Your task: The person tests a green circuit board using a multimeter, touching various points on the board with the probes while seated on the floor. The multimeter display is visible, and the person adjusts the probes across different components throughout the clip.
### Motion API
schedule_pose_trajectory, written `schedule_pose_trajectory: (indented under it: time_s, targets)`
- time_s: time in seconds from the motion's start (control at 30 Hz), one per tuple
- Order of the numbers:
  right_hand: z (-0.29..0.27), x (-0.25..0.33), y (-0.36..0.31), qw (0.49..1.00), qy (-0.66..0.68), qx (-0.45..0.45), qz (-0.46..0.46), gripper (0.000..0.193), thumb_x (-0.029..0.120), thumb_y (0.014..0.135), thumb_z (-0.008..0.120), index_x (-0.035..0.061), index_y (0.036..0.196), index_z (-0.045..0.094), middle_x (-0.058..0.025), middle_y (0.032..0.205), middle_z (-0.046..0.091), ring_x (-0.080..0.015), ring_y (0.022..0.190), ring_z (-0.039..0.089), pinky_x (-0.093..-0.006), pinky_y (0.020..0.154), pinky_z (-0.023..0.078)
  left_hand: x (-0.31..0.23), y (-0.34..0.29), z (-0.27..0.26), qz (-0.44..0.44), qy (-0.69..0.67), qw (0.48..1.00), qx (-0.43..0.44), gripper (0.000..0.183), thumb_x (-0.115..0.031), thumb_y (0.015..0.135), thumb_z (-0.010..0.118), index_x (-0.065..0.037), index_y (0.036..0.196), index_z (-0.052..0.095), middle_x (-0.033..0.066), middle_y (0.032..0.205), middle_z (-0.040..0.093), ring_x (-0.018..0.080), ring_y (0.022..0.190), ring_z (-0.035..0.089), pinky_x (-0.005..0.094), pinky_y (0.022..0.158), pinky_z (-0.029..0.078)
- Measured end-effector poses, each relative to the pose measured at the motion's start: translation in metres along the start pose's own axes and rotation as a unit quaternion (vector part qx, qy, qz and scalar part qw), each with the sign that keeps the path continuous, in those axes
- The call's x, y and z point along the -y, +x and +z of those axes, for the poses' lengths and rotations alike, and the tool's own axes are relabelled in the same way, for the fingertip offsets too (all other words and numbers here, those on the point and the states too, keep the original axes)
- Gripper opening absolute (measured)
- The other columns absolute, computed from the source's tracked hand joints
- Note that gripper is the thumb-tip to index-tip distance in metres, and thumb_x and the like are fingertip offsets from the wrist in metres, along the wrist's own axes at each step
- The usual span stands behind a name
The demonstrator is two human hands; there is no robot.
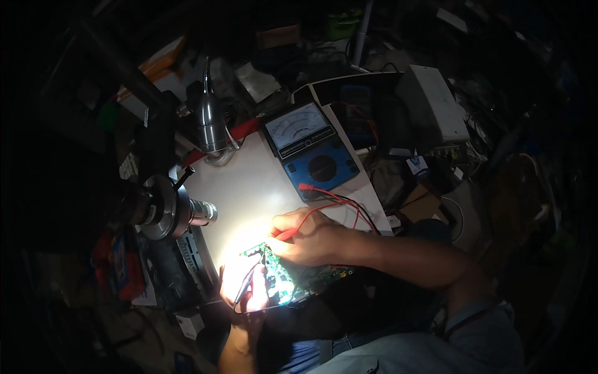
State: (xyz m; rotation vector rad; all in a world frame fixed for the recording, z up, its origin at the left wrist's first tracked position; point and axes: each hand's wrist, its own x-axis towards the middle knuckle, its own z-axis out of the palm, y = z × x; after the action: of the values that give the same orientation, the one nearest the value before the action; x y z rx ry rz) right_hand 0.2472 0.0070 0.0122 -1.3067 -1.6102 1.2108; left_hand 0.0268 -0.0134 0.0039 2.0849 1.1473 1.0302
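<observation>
A brightly lit green circuit board (278, 274) lies low in the middle of the view, at the near edge of a pale work surface (240, 190). My right hand (314, 235) pinches a red test probe (287, 234), its tip pointing down at the board's far end. In my left hand (232, 282) is a black test probe (245, 285), slanted up toward the same end of the board. Glare hides whether either tip touches. Beyond my right hand rests a blue and black analog multimeter (309, 149); red and black leads (339, 198) curl beside it.
A metal lens barrel (200, 212) on a dark stand juts in from the left. Behind it hangs a silver lamp head (212, 128). A white box (432, 103) and a second blue meter (356, 105) stand at the back right, amid clutter.
</observation>
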Motion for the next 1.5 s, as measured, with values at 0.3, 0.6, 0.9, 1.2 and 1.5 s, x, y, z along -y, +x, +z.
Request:
schedule_pose_trajectory:
  time_s: [0.3,0.6,0.9,1.2,1.5]
  targets:
    - [0.0004,-0.0002,0.0006,1.000,-0.003,0.012,0.009,0.017,0.015,0.090,0.072,0.0002,0.096,0.067,-0.0127,0.085,0.070,-0.0245,0.076,0.069,-0.0365,0.070,0.053,-0.0024,-0.0018,-0.0035,-0.031,0.011,0.999,0.019,0.019,0.009,0.089,0.065,0.007,0.107,0.070,0.0191,0.103,0.067,0.0266,0.091,0.067,0.0334,0.084,0.055]
    - [-0.0001,-0.0010,0.0008,1.000,-0.010,0.022,0.000,0.016,0.016,0.093,0.070,0.0000,0.096,0.068,-0.0111,0.084,0.070,-0.0199,0.075,0.068,-0.0345,0.069,0.053,-0.0002,-0.0009,-0.0051,0.002,0.040,0.999,0.024,0.019,0.009,0.089,0.065,0.007,0.107,0.070,0.0192,0.102,0.068,0.0279,0.089,0.068,0.0346,0.082,0.056]
    - [-0.0010,0.0021,-0.0007,1.000,0.013,0.021,0.004,0.016,0.016,0.093,0.070,-0.0002,0.095,0.067,-0.0116,0.082,0.070,-0.0205,0.073,0.068,-0.0350,0.067,0.052,-0.0048,0.0000,-0.0049,-0.015,0.025,0.999,0.024,0.020,0.007,0.088,0.064,0.007,0.107,0.070,0.0199,0.102,0.068,0.0299,0.094,0.067,0.0363,0.087,0.054]
    - [0.0021,-0.0036,-0.0013,1.000,-0.026,0.001,-0.012,0.018,0.017,0.091,0.071,-0.0003,0.093,0.067,-0.0151,0.083,0.070,-0.0284,0.076,0.070,-0.0387,0.070,0.054,-0.0018,-0.0013,-0.0041,-0.003,0.025,0.999,0.021,0.020,0.008,0.088,0.064,0.007,0.107,0.071,0.0196,0.102,0.068,0.0290,0.094,0.067,0.0360,0.086,0.054]
    - [-0.0001,-0.0024,-0.0017,1.000,-0.023,0.008,-0.010,0.018,0.015,0.087,0.072,0.0002,0.094,0.066,-0.0146,0.084,0.069,-0.0278,0.079,0.070,-0.0382,0.071,0.054,-0.0034,-0.0013,-0.0030,-0.017,0.025,0.999,0.015,0.019,0.008,0.089,0.064,0.007,0.106,0.071,0.0187,0.101,0.067,0.0287,0.091,0.067,0.0351,0.085,0.054]
